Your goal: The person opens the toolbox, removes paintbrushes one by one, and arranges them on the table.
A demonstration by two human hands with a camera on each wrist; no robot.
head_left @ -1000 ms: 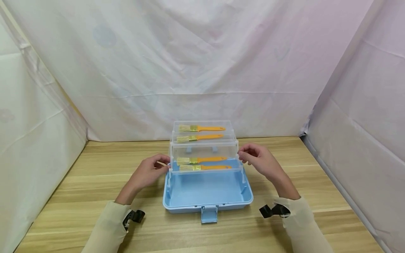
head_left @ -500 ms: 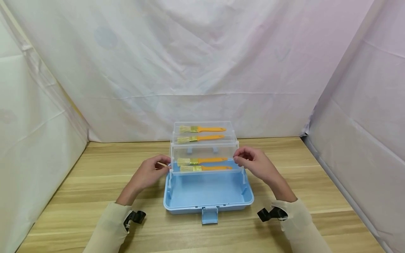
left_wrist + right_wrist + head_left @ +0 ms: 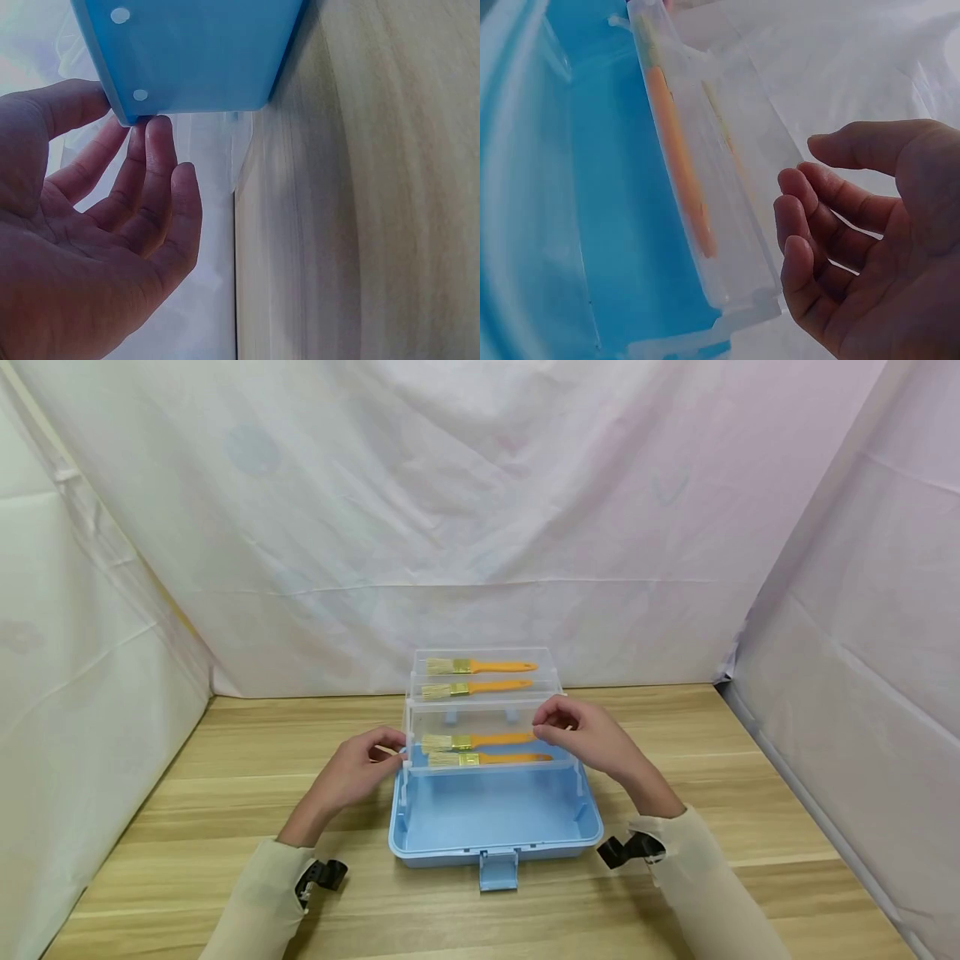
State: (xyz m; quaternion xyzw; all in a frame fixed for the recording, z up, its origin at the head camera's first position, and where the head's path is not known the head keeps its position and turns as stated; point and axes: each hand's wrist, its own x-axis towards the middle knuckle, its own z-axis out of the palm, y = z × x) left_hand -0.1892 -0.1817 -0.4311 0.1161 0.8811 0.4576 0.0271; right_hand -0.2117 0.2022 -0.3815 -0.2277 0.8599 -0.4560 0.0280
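Light wood-grain desk [image 3: 547, 918]; light-blue plastic box [image 3: 495, 810], left hand [image 3: 360, 766] pinching its rear left edge; right hand [image 3: 596, 739], loosely curled, gripping nothing, masking part of the front clear plastic tray [image 3: 491, 724]; two orange-handled brushes [image 3: 517, 758] there, two in the rear clear tray [image 3: 547, 681]; white cloth backdrop [image 3: 480, 527]

A light-brown, wood-grained, flat surface [image 3: 525, 922] is spreading out; behind it a white, wrinkled, faintly patterned fabric backdrop [image 3: 450, 518] is hanging, while creased white fabric sheets [image 3: 82, 635] are flanking the surface left and right.
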